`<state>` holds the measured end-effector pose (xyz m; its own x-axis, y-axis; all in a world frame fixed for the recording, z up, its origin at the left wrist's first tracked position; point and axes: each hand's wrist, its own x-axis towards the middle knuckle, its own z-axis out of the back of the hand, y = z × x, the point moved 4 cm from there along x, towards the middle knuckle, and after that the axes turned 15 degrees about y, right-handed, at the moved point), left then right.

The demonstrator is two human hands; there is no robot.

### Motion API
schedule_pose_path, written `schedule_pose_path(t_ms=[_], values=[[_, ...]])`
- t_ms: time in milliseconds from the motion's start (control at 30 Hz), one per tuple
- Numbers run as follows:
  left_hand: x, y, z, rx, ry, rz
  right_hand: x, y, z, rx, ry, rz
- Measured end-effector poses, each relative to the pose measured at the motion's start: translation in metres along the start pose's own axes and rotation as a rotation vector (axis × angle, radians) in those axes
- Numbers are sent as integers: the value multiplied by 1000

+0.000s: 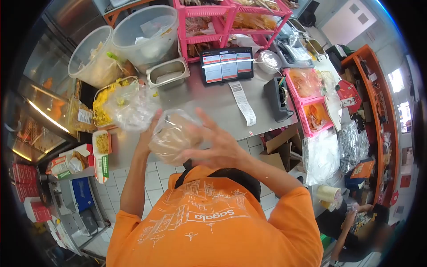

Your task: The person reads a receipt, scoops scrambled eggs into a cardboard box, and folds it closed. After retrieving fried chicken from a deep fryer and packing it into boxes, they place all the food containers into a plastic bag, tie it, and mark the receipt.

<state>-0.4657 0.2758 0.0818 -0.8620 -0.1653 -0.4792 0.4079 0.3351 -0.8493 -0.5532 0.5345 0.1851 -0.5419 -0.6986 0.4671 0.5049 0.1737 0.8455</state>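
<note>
A clear plastic bag with something brown inside (171,140) is between my two hands, above the front edge of the steel counter. My left hand (150,129) is at the bag's left side, its fingers partly hidden behind the plastic. On the right side, my right hand (218,141) has its fingers spread, blurred by motion, over or beside the bag. Another clear plastic bag (133,104) lies just beyond my left hand, partly over a tray of yellow food (103,107).
A tablet (227,65), a long paper receipt (243,103) and a steel container (167,72) are on the counter (187,91). Large tubs (144,38) stand behind. Pink baskets (307,84) are at right. A co-worker (356,227) is at lower right.
</note>
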Motion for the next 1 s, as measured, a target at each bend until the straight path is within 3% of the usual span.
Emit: schedule_pose_path(t_ms=[33,67,133,167,267,367,400,467,500,533,600,633,667,700,733,767,833,900,1000], values=[[18,45,12,-226,242,-5,-1,2,0,-16,65,-58],[-2,46,-3,-236,228,10,-1,6,0,-31,127,-115],[-32,11,-47,-514,217,-142,17,9,10,-77,253,-183],[-21,29,-34,-513,205,-154,27,7,15,-101,315,-211],[41,69,-59,-67,-46,-347,36,-12,34,-139,467,-277],[47,129,-23,392,-310,-490,-7,-100,47,611,733,-1032],[8,96,-26,389,-353,-487,-19,-123,46,861,829,-1281],[-16,-4,-109,829,-372,-265,5,-171,72,67,633,-745],[-12,21,-99,769,-633,-269,29,-176,79,24,584,-536],[-14,19,-104,771,-669,-260,62,-169,82,-12,527,-334],[-14,11,-132,1189,-486,-499,132,-152,61,-107,461,-211],[-8,35,-129,1197,-491,-489,165,-166,36,-102,457,-69],[10,76,-119,1255,-592,-355,194,-189,5,-264,444,34],[23,100,-116,1310,-674,-232,220,-231,-31,-430,600,-89],[24,90,-126,1324,-631,-254,237,-247,-57,-716,652,-99],[21,66,-133,1326,-611,-244,246,-264,-74,-782,683,-148],[19,63,-132,1333,-568,-218,256,-283,-92,-833,718,-224],[19,76,-121,1249,-635,-367,272,-288,-103,-841,776,-167],[22,63,-126,1158,-658,-385,281,-260,-94,-867,790,-118]])
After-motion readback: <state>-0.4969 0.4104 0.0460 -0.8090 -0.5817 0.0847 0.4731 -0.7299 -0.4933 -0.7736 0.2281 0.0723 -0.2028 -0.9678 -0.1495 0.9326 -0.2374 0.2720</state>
